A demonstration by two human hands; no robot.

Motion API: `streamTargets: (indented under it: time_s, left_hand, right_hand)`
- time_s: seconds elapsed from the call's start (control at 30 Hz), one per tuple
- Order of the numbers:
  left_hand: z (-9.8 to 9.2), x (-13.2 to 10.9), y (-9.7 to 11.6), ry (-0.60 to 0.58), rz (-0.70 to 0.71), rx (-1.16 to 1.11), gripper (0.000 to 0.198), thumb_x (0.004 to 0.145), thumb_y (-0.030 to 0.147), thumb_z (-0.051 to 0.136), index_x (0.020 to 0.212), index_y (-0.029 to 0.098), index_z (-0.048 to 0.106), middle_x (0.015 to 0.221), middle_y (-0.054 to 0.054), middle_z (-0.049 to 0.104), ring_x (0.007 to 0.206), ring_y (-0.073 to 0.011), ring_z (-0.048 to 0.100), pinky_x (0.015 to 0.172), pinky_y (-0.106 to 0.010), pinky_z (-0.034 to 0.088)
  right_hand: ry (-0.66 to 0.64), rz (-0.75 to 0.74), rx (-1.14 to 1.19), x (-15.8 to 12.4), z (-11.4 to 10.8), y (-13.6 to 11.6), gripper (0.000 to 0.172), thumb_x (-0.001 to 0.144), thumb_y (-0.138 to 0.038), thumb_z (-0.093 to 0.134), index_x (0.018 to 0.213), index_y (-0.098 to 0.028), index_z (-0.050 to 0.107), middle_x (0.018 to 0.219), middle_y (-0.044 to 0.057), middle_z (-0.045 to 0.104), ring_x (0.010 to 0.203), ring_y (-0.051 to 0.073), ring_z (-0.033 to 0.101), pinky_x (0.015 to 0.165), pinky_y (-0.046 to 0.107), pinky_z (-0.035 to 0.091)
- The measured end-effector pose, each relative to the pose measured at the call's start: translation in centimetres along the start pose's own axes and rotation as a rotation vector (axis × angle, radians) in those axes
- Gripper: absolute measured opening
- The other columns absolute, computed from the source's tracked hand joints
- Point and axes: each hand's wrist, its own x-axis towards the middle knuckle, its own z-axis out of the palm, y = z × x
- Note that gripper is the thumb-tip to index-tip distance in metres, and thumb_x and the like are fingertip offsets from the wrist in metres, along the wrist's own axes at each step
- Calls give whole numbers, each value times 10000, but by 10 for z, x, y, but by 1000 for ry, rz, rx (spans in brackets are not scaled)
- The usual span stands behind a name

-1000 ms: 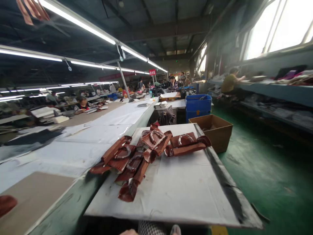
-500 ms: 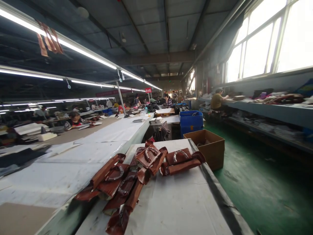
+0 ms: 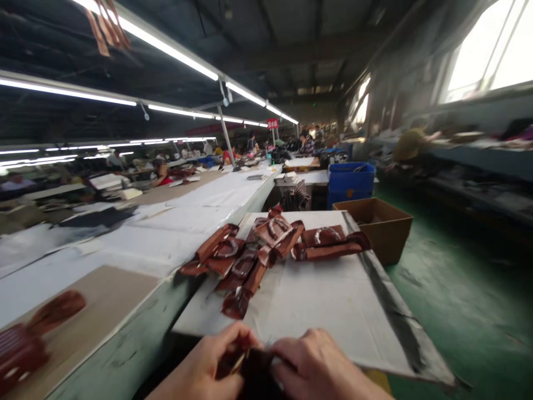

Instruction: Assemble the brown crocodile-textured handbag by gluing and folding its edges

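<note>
At the bottom edge, my left hand (image 3: 219, 358) and my right hand (image 3: 318, 358) are close together with fingers bent. Between them they grip a dark brown leather-like piece (image 3: 260, 375). Its lower part runs out of the frame and its exact kind is not clear. Beyond my hands, several reddish-brown handbags (image 3: 241, 261) with looped handles lie heaped on the white-topped table (image 3: 333, 300). Another handbag (image 3: 327, 236) lies at the heap's right side, near the table's far edge.
To the left runs a long table (image 3: 195, 205) with white sheets; blurred brown leather-like items (image 3: 25, 347) lie on its near end. An open cardboard box (image 3: 383, 233) and a blue bin (image 3: 352, 178) stand past the white-topped table. Co-workers sit farther away; one (image 3: 410, 144) is at the right-hand bench.
Both my hands have come into view at the bottom, holding the dark brown piece. The view has turned left and down, and brown items now show at lower left. The handbag heap looks unmoved.
</note>
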Motion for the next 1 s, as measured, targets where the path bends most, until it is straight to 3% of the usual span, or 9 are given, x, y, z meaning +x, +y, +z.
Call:
streamTargets:
  time_s: [0.07,0.23,0.4,0.53,0.77,1.0]
  left_hand:
    - [3,5,4,-161,-148,-294,302,745,58,516,1010,183,588,942,0,693,905,-165,647,763,-224,484]
    - [11,17,-1,-131,-276,-434,235,734,89,559,960,148,584,860,16,622,804,-131,555,748,-234,416]
    - [15,20,10,-42,-312,-275,148,777,137,566,923,158,582,776,29,594,708,-124,529,660,-226,411]
    - [18,22,21,19,-288,-172,150,808,142,553,950,189,556,882,1,650,844,-159,621,732,-226,476]
    - [25,23,29,94,-189,191,150,801,82,522,845,212,581,867,15,630,788,-148,593,742,-227,461]
    - [29,16,36,115,-315,153,218,751,94,562,920,230,552,833,30,657,743,-146,632,706,-210,483]
  right_hand:
    - [-58,116,108,-8,-2,3,195,869,-148,539,815,-214,715,593,-3,681,530,140,632,494,224,332]
    - [-141,207,364,-18,8,19,278,953,-233,448,871,-218,713,587,-22,621,519,127,562,524,229,341]
    - [-152,235,464,-17,8,25,300,962,-300,438,837,-202,693,615,-18,635,540,132,582,530,223,370]
    - [-119,207,484,-18,6,28,297,970,-306,431,849,-199,680,629,-16,644,538,130,575,520,221,375]
    - [-16,148,442,-24,17,27,293,972,-255,400,890,-208,677,694,26,701,583,156,649,557,236,428]
    - [19,154,368,-26,23,32,157,920,-211,501,961,-227,652,787,15,733,655,186,694,569,265,454]
